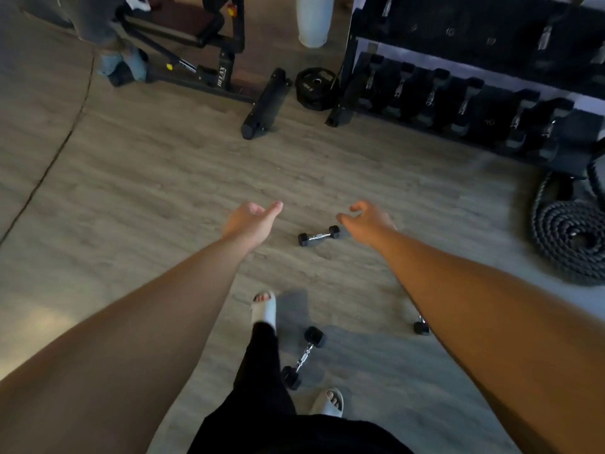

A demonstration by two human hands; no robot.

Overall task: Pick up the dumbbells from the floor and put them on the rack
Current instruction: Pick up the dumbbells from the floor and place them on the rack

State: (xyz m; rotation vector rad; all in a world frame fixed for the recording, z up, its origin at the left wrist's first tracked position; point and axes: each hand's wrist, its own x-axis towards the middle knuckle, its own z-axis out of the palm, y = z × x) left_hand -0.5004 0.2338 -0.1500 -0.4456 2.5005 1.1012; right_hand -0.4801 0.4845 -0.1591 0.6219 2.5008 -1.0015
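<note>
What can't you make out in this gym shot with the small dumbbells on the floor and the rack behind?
Head view, the only one:
- Third floor dumbbell: only one end shows; the right forearm covers the rest.
- Rack: cut off by the top and right edges, so free slots can't be judged.
- Numbers on the racked dumbbells: mostly too dark and blurred to read.
- Battle rope: cut by the right edge.

Both empty hands, left (250, 221) and right (366, 222), above a floor dumbbell (318, 236).

Matt black dumbbell (319, 236) with shiny metal handle on wood-grain floor (163, 178).
</note>
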